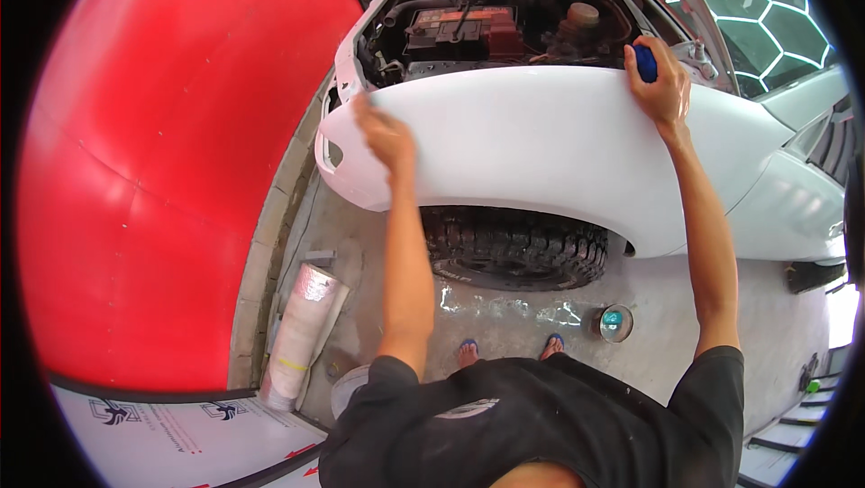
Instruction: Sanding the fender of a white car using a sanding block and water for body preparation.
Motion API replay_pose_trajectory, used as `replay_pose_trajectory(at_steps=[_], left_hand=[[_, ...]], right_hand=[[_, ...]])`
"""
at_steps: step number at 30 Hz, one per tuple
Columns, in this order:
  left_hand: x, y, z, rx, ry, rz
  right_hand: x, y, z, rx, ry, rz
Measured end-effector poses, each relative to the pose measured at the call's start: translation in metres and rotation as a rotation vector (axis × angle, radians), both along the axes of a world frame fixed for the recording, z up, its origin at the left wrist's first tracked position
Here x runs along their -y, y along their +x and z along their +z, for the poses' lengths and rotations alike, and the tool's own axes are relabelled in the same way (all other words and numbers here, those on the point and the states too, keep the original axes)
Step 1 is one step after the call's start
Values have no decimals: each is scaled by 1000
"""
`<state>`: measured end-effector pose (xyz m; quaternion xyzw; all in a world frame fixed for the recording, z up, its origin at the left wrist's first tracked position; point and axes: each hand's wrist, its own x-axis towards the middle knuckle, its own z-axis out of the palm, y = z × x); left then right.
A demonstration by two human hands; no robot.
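A white car fender (532, 127) spans the middle of the view, its upper edge along the open engine bay. My right hand (662, 87) is over the rear part of that upper edge, fingers closed round a small deep-blue object (645, 64). Most of the object is covered by the hand, so its kind cannot be made out. At the fender's front end is my left hand (386, 135), smeared by motion. Its fingers point toward the front corner, and nothing clearly shows in it. Whether it touches the panel cannot be told.
Inside the engine bay sits a battery (459, 28). Below the fender is a black tyre (518, 249). A round container with blue-green contents (615, 323) stands on the wet floor. A wrapped roll (302, 335) lies at left beside a low kerb (270, 245) and a red wall (144, 173).
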<state>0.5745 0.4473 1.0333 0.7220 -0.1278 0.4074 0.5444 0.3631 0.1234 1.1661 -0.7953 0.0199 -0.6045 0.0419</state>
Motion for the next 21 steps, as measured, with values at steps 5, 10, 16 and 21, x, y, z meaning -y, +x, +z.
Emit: replay_pose_trajectory(at_steps=[5, 10, 16, 21], left_hand=[[11, -14, 1, 254, 166, -8], [-13, 8, 8, -75, -52, -37], [7, -9, 4, 243, 263, -53], [-29, 26, 10, -207, 69, 85]], right_hand=[[-3, -1, 3, -37, 65, -14], [-3, 0, 4, -28, 45, -26], [-4, -1, 0, -28, 84, -32], [-4, -1, 0, -75, 74, -39]])
